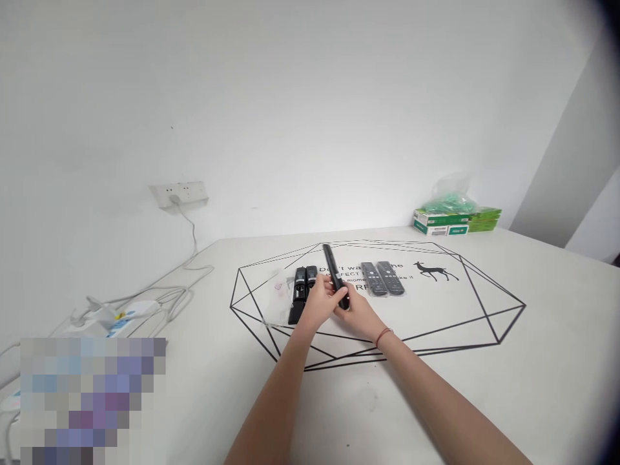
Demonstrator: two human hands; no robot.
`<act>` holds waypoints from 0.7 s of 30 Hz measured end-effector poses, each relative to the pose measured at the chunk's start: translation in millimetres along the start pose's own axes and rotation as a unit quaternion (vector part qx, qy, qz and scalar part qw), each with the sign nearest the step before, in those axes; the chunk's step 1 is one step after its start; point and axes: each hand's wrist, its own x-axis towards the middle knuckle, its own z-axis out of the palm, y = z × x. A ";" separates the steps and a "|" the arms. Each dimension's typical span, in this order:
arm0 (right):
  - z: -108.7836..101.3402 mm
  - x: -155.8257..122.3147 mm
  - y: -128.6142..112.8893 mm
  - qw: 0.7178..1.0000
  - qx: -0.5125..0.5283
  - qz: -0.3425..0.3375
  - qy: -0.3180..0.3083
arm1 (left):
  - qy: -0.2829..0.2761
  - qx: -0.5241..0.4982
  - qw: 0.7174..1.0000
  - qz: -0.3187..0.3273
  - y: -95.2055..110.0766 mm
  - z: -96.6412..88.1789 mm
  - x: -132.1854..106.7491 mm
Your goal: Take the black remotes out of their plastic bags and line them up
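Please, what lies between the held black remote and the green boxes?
In the head view, two slim black plastic remotes lie face-up there, then a printed black deer.

Near end of remote [333, 268] behind fingers [323, 294]

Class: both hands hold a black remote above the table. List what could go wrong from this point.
1. The black remote is gripped only at its near end by the left hand and right hand; its long free end could tip and slip onto the table.
2. The two remotes lying by the left hand are close; a slip might knock them askew.
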 end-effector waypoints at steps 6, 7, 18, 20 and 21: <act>-3.1 4.7 3.1 0.972 0.165 0.167 -0.002 | 0.257 0.358 0.893 -0.088 -7.3 -71.3 5.9; -3.9 5.1 3.6 0.970 0.173 0.169 -0.002 | 0.279 0.389 0.864 -0.156 -13.6 -84.7 5.3; -0.8 -3.5 -13.6 0.974 0.158 0.144 -0.080 | 0.360 0.154 0.910 -0.136 -34.1 -101.3 9.0; 1.3 -6.9 -19.3 0.971 0.142 0.148 -0.121 | 0.366 -0.051 0.923 -0.107 -25.5 -97.9 14.2; 2.8 -8.7 -21.6 0.969 0.133 0.150 -0.142 | 0.355 -0.162 0.915 -0.100 -21.6 -96.2 16.2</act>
